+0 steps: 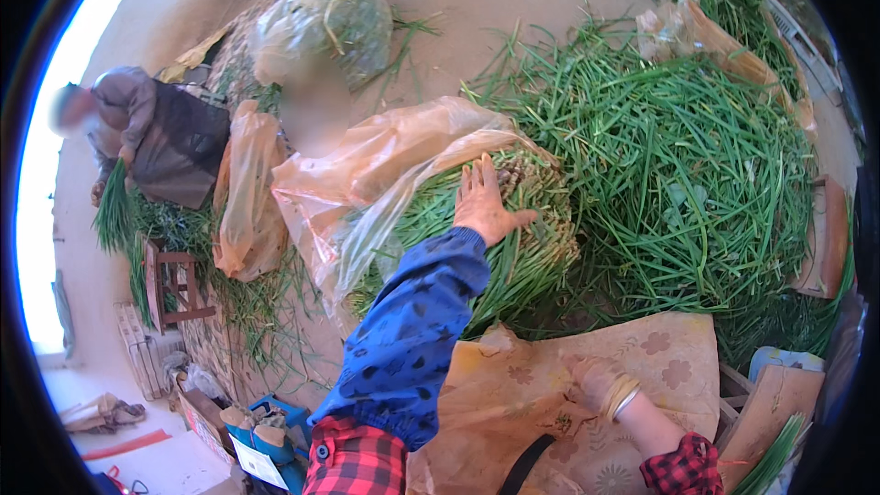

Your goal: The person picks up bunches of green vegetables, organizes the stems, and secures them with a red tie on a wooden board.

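My left hand point(486, 204), in a blue sleeve cover, lies with fingers spread on a thick heap of long green leaves that look like chives point(536, 261). Their pale cut ends show beside its fingertips and thumb. A clear orange plastic bag point(385, 151) is spread open around the far and left sides of this heap. Low on the right, my right hand point(596, 380) is over the tan flowered apron point(660, 348) on my lap. Yellowish bands circle its wrist; its fingers are too blurred to make out.
A large loose pile of the same greens point(678, 174) spreads to the right. A full clear bag point(325, 27) stands at the back. At left, a person point(174, 128) holds a green bunch near a small wooden stool point(174, 284). A wooden board point(775, 412) is at the lower right.
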### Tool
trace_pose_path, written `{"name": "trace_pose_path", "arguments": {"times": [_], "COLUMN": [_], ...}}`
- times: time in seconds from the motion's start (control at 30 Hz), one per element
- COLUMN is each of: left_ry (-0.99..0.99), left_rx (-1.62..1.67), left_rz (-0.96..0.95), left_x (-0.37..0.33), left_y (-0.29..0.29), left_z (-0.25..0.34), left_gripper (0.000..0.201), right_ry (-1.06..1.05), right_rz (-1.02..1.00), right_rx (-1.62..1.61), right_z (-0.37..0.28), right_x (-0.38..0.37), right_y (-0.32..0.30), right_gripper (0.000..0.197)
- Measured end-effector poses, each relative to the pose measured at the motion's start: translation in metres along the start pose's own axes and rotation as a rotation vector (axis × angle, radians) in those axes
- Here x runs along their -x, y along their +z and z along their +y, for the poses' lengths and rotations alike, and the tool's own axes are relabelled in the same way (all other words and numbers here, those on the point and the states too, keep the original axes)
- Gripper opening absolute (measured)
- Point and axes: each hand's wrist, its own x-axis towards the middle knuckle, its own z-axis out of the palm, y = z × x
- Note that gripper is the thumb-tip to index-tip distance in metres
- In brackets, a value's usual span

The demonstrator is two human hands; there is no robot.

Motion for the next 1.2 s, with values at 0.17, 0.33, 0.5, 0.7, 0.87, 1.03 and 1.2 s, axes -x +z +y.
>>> {"name": "trace_pose_path", "arguments": {"times": [0.17, 0.33, 0.5, 0.7, 0.87, 1.03, 1.2], "left_ry": [-0.128, -0.105, -0.026, 0.077, 0.038, 0.193, 0.159], "left_rx": [-0.145, -0.044, 0.279, 0.866, 1.12, 1.206, 1.252], "left_rz": [-0.043, -0.089, 0.172, 0.454, 0.643, 0.746, 0.773], "left_x": [-0.055, -0.073, -0.053, 0.018, 0.083, 0.127, 0.145], "left_y": [0.015, 0.032, 0.022, -0.026, -0.044, -0.039, -0.029], "left_z": [0.013, -0.002, -0.018, -0.086, -0.115, -0.126, -0.121], "left_gripper": [0.119, 0.099, 0.063, 0.064, 0.068, 0.075, 0.08], "right_ry": [-0.075, -0.124, -0.026, -0.024, -0.358, -0.385, -0.318], "right_rz": [0.001, 0.156, 0.066, 0.062, 0.464, 0.642, 0.629], "right_rx": [-0.023, -0.054, 0.017, -0.011, -0.434, -0.355, -0.073], "right_z": [-0.013, -0.005, -0.004, 0.003, 0.025, -0.038, -0.078], "right_x": [0.012, 0.016, 0.013, 0.003, -0.013, -0.051, -0.137], "right_y": [0.002, 0.016, 0.007, -0.004, 0.009, -0.071, -0.111], "right_gripper": [0.05, 0.035, 0.041, 0.054, 0.057, 0.087, 0.116]}}
